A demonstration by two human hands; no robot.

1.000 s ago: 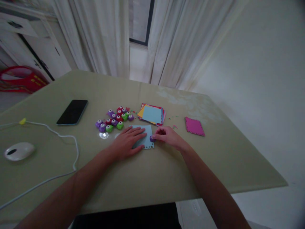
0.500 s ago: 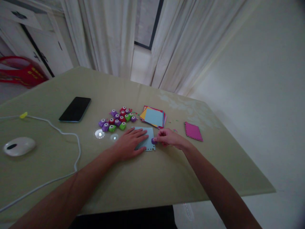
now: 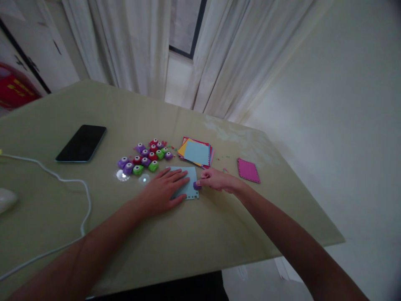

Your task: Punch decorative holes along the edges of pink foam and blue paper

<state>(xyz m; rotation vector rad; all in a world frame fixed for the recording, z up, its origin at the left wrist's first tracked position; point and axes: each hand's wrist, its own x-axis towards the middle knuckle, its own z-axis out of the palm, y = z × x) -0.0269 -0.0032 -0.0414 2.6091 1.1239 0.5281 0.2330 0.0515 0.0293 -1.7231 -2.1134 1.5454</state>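
My left hand (image 3: pixel 166 187) lies flat with fingers spread over a light blue sheet of paper (image 3: pixel 192 177), pressing it on the table. Small holes line the near edge of that sheet. At its right edge sits a small purple paper punch (image 3: pixel 196 185), with the thumb of my right hand (image 3: pixel 215 179) on it and the fingers curled. Just beyond my left hand stands a cluster of purple, red and green craft punches (image 3: pixel 145 152). Behind the sheet lies a stack of coloured paper (image 3: pixel 198 153), a blue piece on top.
A pink sheet with punched edges (image 3: pixel 248 170) lies to the right, near scattered paper bits (image 3: pixel 225 170). Two clear discs (image 3: pixel 144 179) rest by the punches. Leftward are a black tablet (image 3: pixel 82 143), a white cable (image 3: pixel 89 200) and a white mouse (image 3: pixel 6 200).
The camera view has shifted. My left hand stays flat on the blue sheet, and my right hand keeps the purple punch at its right edge, the fingers now more curled.
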